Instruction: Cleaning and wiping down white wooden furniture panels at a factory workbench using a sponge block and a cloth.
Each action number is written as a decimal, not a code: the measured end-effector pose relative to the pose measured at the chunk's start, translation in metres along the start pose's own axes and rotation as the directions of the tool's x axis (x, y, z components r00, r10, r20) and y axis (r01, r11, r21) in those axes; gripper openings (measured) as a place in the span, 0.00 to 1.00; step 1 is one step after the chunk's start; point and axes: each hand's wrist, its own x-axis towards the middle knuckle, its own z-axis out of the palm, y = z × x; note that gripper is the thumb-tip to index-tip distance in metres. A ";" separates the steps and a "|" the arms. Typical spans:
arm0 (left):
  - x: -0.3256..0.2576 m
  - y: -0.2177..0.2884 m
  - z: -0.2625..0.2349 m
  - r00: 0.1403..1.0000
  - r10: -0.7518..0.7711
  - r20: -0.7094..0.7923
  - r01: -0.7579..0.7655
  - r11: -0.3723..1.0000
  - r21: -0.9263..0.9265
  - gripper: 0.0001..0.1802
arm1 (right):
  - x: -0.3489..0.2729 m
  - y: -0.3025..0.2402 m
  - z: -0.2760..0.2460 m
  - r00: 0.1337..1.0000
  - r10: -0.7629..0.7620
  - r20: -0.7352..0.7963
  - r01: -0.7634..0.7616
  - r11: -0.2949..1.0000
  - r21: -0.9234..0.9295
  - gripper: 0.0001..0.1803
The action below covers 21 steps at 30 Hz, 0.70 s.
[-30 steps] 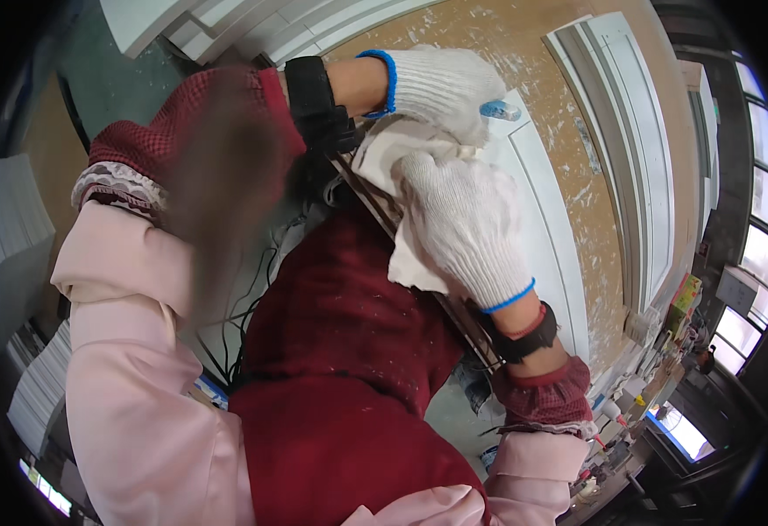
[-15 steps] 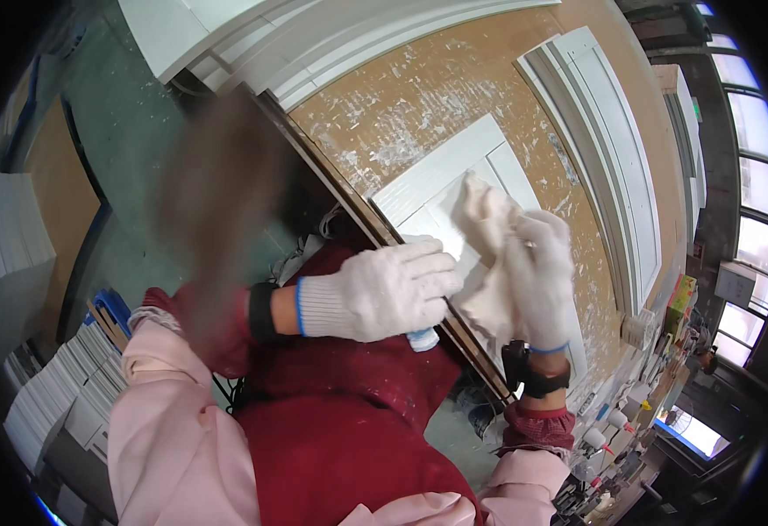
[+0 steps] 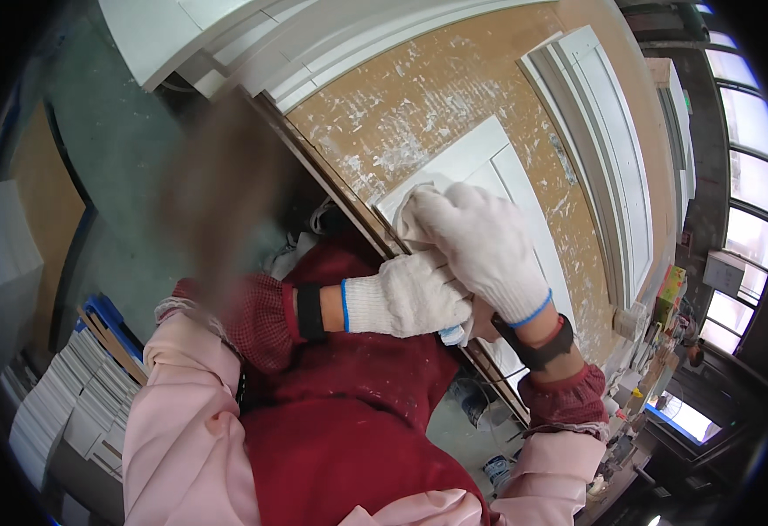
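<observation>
A white framed door panel [image 3: 508, 180] lies on the workbench at its near edge. My right hand [image 3: 480, 241], in a white knit glove, presses a crumpled off-white cloth [image 3: 413, 216] onto the panel's near left part; its fingers are closed over the cloth. Just below and to the left, my left hand [image 3: 421, 294], gloved too, is curled at the bench edge. From under its fingers pokes the end of a small white and blue thing [image 3: 452, 335], perhaps a tube or bottle. Most of that item is hidden.
The brown bench top [image 3: 454, 79] is smeared with white. More white panels [image 3: 608, 131] are stacked at its far right, and a long white piece [image 3: 314, 53] lies at the far left. Stacks of white boards [image 3: 73, 386] stand on the left. A blurred brown shape [image 3: 222, 175] hangs close to the camera.
My right hand has swept the cloth leftward and nearer over the panel, to beside my left hand. My left hand has shifted slightly right with the white and blue item.
</observation>
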 end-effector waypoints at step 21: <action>0.009 -0.003 0.011 0.987 -0.013 -0.163 0.000 0.997 -0.080 0.13 | 0.015 0.019 0.007 0.999 0.040 -0.030 -0.038 0.998 0.045 0.05</action>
